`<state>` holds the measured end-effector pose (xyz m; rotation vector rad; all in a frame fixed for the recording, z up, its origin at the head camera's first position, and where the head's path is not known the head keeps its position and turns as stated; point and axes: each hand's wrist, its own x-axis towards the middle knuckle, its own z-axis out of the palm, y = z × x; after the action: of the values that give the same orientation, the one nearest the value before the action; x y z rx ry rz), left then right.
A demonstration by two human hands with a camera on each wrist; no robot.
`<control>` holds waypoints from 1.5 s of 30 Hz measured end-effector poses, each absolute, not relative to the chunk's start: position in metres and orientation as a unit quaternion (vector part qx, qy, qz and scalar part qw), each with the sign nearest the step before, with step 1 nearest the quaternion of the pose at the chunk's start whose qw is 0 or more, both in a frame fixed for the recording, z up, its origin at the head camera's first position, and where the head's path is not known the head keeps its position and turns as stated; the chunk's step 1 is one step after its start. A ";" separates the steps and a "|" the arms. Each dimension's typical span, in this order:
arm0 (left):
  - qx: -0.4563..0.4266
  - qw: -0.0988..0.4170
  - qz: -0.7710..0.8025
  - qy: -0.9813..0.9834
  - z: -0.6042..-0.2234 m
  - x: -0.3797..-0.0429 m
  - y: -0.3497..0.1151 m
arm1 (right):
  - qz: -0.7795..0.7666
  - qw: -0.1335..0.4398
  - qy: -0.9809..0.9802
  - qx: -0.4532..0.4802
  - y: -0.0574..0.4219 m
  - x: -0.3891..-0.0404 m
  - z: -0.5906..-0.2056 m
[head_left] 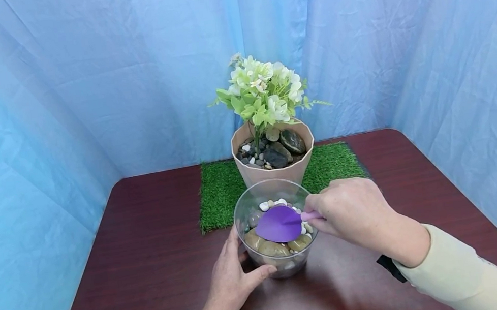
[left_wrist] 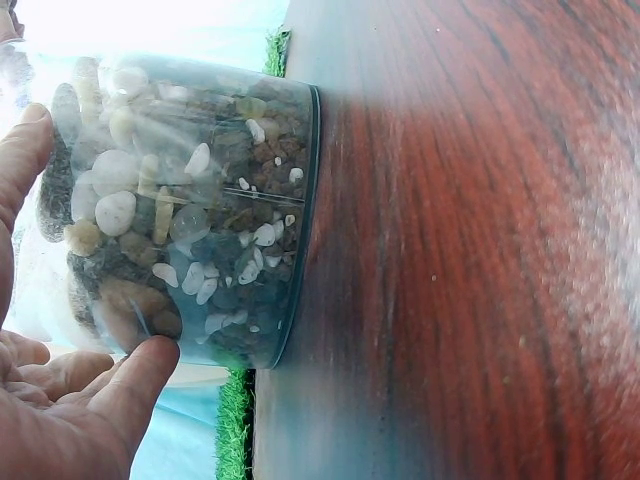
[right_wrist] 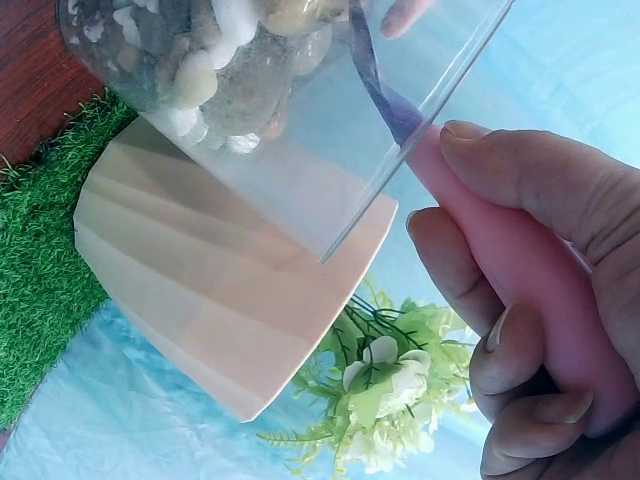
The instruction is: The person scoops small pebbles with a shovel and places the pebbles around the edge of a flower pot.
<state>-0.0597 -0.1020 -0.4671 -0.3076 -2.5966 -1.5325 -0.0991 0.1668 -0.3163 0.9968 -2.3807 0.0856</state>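
Note:
A clear plastic pot (head_left: 280, 260) stands on the dark wooden table, holding pebbles and larger stones (head_left: 273, 249) over finer gravel (left_wrist: 262, 180). My left hand (head_left: 231, 278) holds it from the left and front, with thumb and fingers spread around its wall. My right hand (head_left: 356, 214) grips the pink handle (right_wrist: 525, 260) of a small trowel whose purple blade (head_left: 279, 224) lies inside the pot's mouth, above the stones. In the right wrist view the fingers wrap the handle, and the blade shows through the clear wall.
Behind the clear pot, a beige faceted planter (head_left: 273, 173) with stones and white artificial flowers (head_left: 268, 86) stands on a green turf mat (head_left: 219, 199). Blue curtains (head_left: 139, 85) surround the dark red wooden table (head_left: 151, 268) at the back and sides.

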 end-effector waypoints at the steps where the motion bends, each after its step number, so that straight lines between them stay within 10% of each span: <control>1: -0.101 0.055 -0.506 -0.855 -0.467 -0.060 -0.102 | 0.032 0.275 -0.886 0.371 0.167 -0.099 -0.316; 45: -0.099 0.055 -0.513 -0.851 -0.466 -0.059 -0.101 | 0.020 0.249 -0.887 0.389 0.174 -0.103 -0.303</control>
<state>-0.0590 -0.1010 -0.4663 -0.2993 -2.5833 -1.5569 -0.1035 0.1744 -0.3032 1.0593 -2.4156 0.0554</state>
